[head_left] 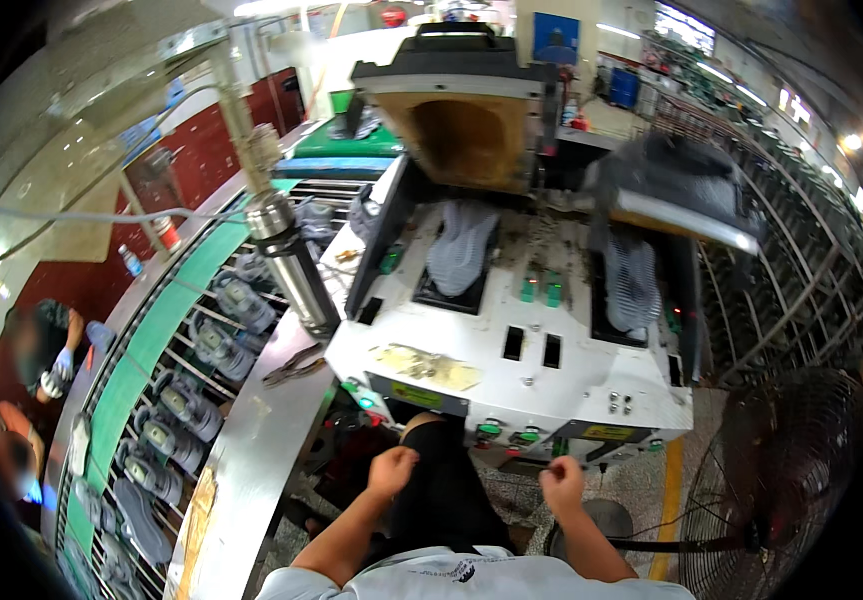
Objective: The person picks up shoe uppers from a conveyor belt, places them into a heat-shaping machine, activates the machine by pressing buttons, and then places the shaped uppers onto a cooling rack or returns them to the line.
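My left hand (392, 472) is curled closed above my lap, in front of the white machine's front edge. Level with it, my right hand (562, 482) is also closed, just below the row of green buttons. No object shows in either hand. The white two-station press (421, 367) stands before me. A grey shoe (459, 248) lies in its left bay under a raised lid (456, 125). In the right bay sits another grey shoe (632, 283), ribbed and partly covered by a half-lowered, blurred lid (681, 190).
At left a roller conveyor with a green belt (141, 385) carries several grey shoes (188, 408). A steel flask (291, 265) stands on the metal side table (251, 440). A large caged fan (761, 490) is at lower right. Two people work beyond the conveyor, one with a gloved hand (64, 362).
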Demonstrator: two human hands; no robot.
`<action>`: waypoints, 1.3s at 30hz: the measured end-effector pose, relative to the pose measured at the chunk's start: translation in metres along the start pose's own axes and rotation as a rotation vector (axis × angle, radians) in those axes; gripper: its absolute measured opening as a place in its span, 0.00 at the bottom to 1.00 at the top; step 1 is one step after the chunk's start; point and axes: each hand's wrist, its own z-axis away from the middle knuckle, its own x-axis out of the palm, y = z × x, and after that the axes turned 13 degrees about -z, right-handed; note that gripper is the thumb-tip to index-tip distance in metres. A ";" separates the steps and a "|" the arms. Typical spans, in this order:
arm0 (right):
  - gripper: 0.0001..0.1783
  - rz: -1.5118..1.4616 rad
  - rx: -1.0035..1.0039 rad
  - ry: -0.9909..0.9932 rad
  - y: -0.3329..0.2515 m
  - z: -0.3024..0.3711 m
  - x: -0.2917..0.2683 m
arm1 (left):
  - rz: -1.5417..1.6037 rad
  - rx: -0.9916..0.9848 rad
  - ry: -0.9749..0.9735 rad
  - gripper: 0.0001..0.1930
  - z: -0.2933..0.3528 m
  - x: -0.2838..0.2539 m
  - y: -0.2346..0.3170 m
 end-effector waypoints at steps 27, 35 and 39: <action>0.52 0.435 -0.034 0.366 -0.162 -0.315 0.288 | -0.814 -0.484 1.078 0.13 0.244 -0.219 -0.122; 0.42 -0.361 -0.210 0.164 -0.109 -0.213 0.236 | -0.483 -0.714 1.110 0.10 0.232 -0.210 -0.113; 0.39 -0.958 0.087 -0.520 -0.095 -0.141 0.261 | 0.642 -0.646 1.076 0.25 0.192 -0.165 -0.075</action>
